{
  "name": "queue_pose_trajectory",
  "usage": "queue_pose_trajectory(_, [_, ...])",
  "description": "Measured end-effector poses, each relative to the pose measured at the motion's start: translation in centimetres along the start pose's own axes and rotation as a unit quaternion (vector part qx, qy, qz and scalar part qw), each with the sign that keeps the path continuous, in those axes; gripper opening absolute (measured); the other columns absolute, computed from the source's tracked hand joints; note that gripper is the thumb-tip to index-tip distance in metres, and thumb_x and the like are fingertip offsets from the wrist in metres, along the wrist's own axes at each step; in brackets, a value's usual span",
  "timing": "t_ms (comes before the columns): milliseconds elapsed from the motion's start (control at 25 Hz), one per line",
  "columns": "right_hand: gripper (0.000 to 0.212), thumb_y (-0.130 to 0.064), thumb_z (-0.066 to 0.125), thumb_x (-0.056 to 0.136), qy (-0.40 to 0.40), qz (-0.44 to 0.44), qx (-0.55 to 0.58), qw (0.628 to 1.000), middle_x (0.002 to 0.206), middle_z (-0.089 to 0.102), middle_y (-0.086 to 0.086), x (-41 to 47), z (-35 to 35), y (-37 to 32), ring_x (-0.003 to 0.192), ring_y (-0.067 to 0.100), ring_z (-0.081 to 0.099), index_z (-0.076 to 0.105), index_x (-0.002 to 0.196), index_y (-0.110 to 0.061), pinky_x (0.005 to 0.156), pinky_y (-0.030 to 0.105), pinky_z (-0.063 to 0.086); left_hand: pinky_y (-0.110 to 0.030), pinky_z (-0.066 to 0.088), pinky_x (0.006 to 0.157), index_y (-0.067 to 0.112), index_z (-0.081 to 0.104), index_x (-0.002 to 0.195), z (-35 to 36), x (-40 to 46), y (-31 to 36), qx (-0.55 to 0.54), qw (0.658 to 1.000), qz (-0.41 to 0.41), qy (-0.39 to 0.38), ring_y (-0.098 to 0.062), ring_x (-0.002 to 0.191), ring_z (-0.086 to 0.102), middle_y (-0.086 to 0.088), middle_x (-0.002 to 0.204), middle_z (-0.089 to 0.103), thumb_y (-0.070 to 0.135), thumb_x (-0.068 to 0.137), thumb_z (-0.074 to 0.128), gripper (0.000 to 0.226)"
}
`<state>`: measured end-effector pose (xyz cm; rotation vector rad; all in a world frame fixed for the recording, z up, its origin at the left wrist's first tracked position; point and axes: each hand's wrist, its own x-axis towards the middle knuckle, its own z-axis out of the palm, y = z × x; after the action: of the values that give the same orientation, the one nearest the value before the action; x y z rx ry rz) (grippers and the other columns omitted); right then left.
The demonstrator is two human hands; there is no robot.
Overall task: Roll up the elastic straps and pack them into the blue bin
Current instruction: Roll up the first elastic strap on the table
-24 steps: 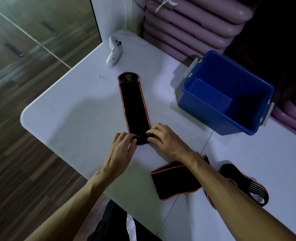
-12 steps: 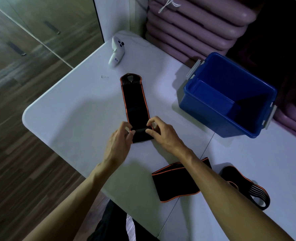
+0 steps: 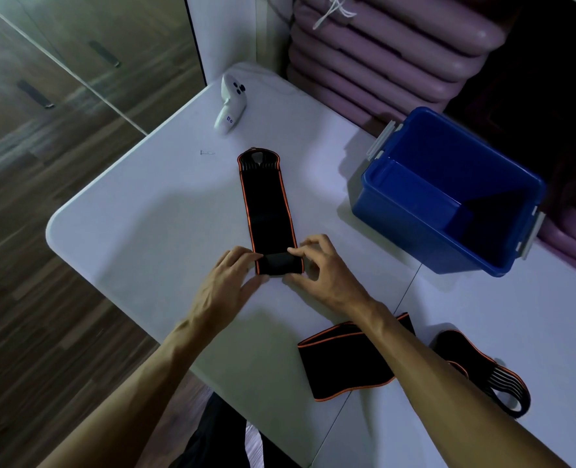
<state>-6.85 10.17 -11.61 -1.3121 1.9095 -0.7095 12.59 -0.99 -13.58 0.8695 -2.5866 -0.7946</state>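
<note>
A black elastic strap with orange edges (image 3: 267,204) lies flat on the white table (image 3: 144,224), running away from me. Its near end is turned over into a small roll (image 3: 277,263). My left hand (image 3: 227,282) pinches the roll's left side and my right hand (image 3: 317,265) pinches its right side. The blue bin (image 3: 448,194) stands open and looks empty at the right, apart from the strap. A second black and orange strap (image 3: 344,363) lies loose near the front edge, partly under my right forearm, its ribbed end (image 3: 496,383) at the far right.
A white hand controller (image 3: 231,104) lies at the table's far corner, and a small screw (image 3: 207,152) sits near it. Stacked purple mats (image 3: 398,45) rise behind the table. The table's rounded left edge drops to a wooden floor (image 3: 43,298).
Both hands have rolled the strap's near end a little farther away from me, so the flat part is shorter. The bin and the second strap stay put.
</note>
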Motion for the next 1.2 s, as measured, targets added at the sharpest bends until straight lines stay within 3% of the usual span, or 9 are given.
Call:
queue_pose_trajectory(160, [0.046, -0.042, 0.057, 0.096, -0.046, -0.035, -0.059, 0.997, 0.121, 0.049, -0.004, 1.3, -1.6, 0.1, 0.114, 0.01, 0.047, 0.057, 0.134, -0.017, 0.096, 0.023, 0.041, -0.024, 0.042, 0.071, 0.01, 0.065, 0.108, -0.7, 0.5, 0.3, -0.041, 0.998, -0.036, -0.012, -0.016, 0.08, 0.056, -0.003, 0.098, 0.062, 0.034, 0.093, 0.057, 0.029])
queue_pose_trajectory(320, [0.036, -0.04, 0.053, 0.099, -0.047, -0.029, -0.043, 0.998, 0.107, 0.063, 0.001, 3.1, -1.8, -1.1, 0.098, 0.013, 0.058, 0.064, 0.121, -0.013, 0.082, 0.021, 0.046, -0.037, 0.045, 0.061, 0.007, 0.061, 0.076, -0.9, 1.9, 0.3, -0.065, 0.989, -0.129, -0.022, -0.024, 0.064, 0.054, -0.007, 0.073, 0.06, 0.052, 0.091, 0.039, 0.052])
queue_pose_trajectory(480, [0.021, -0.033, 0.058, 0.097, 0.002, -0.015, -0.01, 1.0, 0.083, 0.06, -0.006, 4.2, -1.7, -1.9, 0.074, 0.004, 0.058, 0.06, 0.109, -0.015, 0.063, 0.01, 0.044, -0.035, 0.049, 0.066, 0.013, 0.055, 0.1, -1.2, 2.7, 0.8, -0.11, 0.977, -0.182, 0.016, -0.024, 0.064, 0.065, -0.003, 0.066, 0.07, 0.035, 0.095, 0.054, 0.023])
queue_pose_trajectory(600, [0.018, -0.028, 0.059, 0.098, 0.044, -0.007, 0.018, 0.999, 0.071, 0.053, -0.012, 4.2, -0.9, -2.4, 0.063, -0.002, 0.055, 0.056, 0.103, -0.012, 0.058, 0.007, 0.042, -0.038, 0.047, 0.063, 0.018, 0.052, 0.107, -1.1, 2.9, 1.2, -0.09, 0.984, -0.152, 0.038, -0.03, 0.058, 0.06, -0.002, 0.06, 0.066, 0.028, 0.095, 0.055, 0.016])
queue_pose_trajectory(720, [0.018, -0.028, 0.058, 0.098, 0.076, -0.014, 0.016, 0.997, 0.067, 0.053, -0.01, 4.3, -0.4, -2.4, 0.06, -0.001, 0.053, 0.059, 0.095, -0.011, 0.055, 0.011, 0.041, -0.036, 0.048, 0.061, 0.016, 0.06, 0.109, -0.9, 2.8, 0.7, -0.066, 0.991, -0.1, 0.052, -0.027, 0.061, 0.06, -0.002, 0.07, 0.067, 0.028, 0.096, 0.054, 0.019])
queue_pose_trajectory(840, [0.025, -0.037, 0.056, 0.098, 0.069, -0.017, -0.009, 0.997, 0.085, 0.058, 0.004, 4.0, 0.3, -1.5, 0.075, 0.01, 0.055, 0.064, 0.097, -0.013, 0.066, 0.021, 0.045, -0.032, 0.049, 0.066, 0.012, 0.061, 0.117, -0.9, 2.0, -0.5, -0.029, 0.999, -0.039, 0.007, -0.02, 0.074, 0.058, -0.006, 0.093, 0.062, 0.038, 0.087, 0.067, 0.04])
queue_pose_trajectory(920, [0.04, -0.046, 0.054, 0.096, 0.03, -0.012, -0.052, 0.998, 0.107, 0.051, 0.007, 3.2, 0.7, -0.9, 0.096, 0.017, 0.053, 0.064, 0.119, -0.016, 0.083, 0.026, 0.049, -0.033, 0.05, 0.071, 0.008, 0.061, 0.118, -0.7, 1.5, -1.0, -0.012, 1.0, -0.022, -0.015, -0.023, 0.085, 0.058, -0.008, 0.102, 0.059, 0.04, 0.081, 0.072, 0.05])
queue_pose_trajectory(1000, [0.057, -0.05, 0.05, 0.096, 0.017, -0.017, -0.095, 0.995, 0.125, 0.043, 0.008, 2.3, 1.2, -0.5, 0.113, 0.022, 0.046, 0.049, 0.142, -0.016, 0.097, 0.032, 0.047, -0.035, 0.052, 0.075, 0.007, 0.061, 0.119, -1.0, 1.6, -1.0, -0.012, 1.0, -0.011, -0.017, -0.026, 0.092, 0.059, -0.008, 0.106, 0.059, 0.045, 0.082, 0.067, 0.053])
queue_pose_trajectory(1200, [0.078, -0.048, 0.056, 0.093, 0.067, -0.073, -0.261, 0.96, 0.139, 0.04, 0.009, 1.2, 2.2, 0.1, 0.106, 0.028, 0.047, 0.025, 0.153, -0.009, 0.08, 0.037, 0.052, -0.034, 0.052, 0.076, 0.011, 0.061, 0.12, -1.9, 2.4, -0.9, 0.038, 0.998, 0.024, -0.042, -0.024, 0.099, 0.059, -0.004, 0.112, 0.06, 0.059, 0.086, 0.046, 0.06])
